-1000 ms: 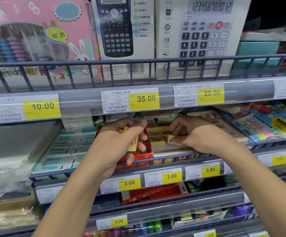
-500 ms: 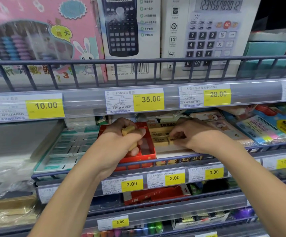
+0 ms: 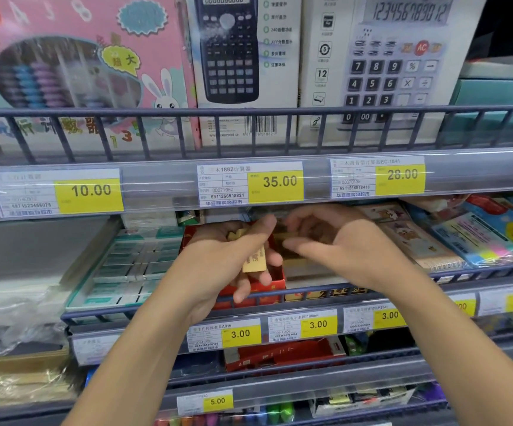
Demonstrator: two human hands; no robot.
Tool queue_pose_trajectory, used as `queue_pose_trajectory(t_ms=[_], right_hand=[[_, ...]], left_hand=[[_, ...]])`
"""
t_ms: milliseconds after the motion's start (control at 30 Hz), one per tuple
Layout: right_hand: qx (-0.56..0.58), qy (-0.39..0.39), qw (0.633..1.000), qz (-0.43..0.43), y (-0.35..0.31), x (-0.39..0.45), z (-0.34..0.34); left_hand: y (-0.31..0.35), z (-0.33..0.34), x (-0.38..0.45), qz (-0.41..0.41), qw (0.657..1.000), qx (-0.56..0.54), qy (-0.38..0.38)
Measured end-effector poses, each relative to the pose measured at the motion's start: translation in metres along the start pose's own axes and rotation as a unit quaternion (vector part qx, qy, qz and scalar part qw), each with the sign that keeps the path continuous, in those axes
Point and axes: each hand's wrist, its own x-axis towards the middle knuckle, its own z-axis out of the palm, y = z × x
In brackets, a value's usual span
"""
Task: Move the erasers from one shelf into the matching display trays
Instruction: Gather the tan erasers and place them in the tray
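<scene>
I see my left hand (image 3: 227, 259) curled over the red tray (image 3: 275, 279), gripping a few pale yellow erasers (image 3: 253, 261); one pokes out between the thumb and fingers, another shows up near the knuckles. My right hand (image 3: 338, 244) is just to the right of the red tray, fingers bent and reaching toward the left hand, thumb stretched flat. I cannot tell whether it holds an eraser, since the spot under the fingers is dark and blurred. Left of the red tray lies a teal tray (image 3: 74, 299) of white and green packs. Right of it is a stack of notepads (image 3: 415, 241). Above it runs the price strip (image 3: 279, 182), with calculator boxes (image 3: 242, 66) higher up.
</scene>
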Motion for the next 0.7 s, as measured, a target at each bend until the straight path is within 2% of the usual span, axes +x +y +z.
queue_pose_trajectory(t_ms=[67,133,200,300,400,467,700], right_hand=[[0.087,-0.061,0.994,-0.03,-0.015,-0.007,0.009],[0.082,-0.089,0.99,-0.07,-0.024,-0.007,0.017],[0.086,-0.077,0.991,-0.069,-0.028,-0.005,0.022],[0.184,-0.047,0.981,-0.027,-0.029,-0.006,0.028],[0.23,0.036,0.972,0.011,-0.027,-0.008,0.028],[0.229,0.057,0.971,0.034,-0.025,-0.008,0.026],[0.256,-0.015,0.966,0.014,-0.02,-0.018,0.01]], left_hand=[[-0.001,0.0,0.0,-0.001,1.0,0.023,0.002],[-0.001,-0.001,0.0,-0.009,0.999,0.038,0.001],[0.0,-0.001,0.0,-0.015,0.999,0.038,-0.002],[0.002,-0.003,-0.002,-0.03,0.999,0.028,-0.003],[0.004,-0.008,-0.006,-0.009,1.0,-0.002,-0.011],[0.004,-0.01,-0.008,0.012,1.0,0.0,-0.014],[0.003,-0.012,-0.01,0.029,1.0,0.004,0.007]])
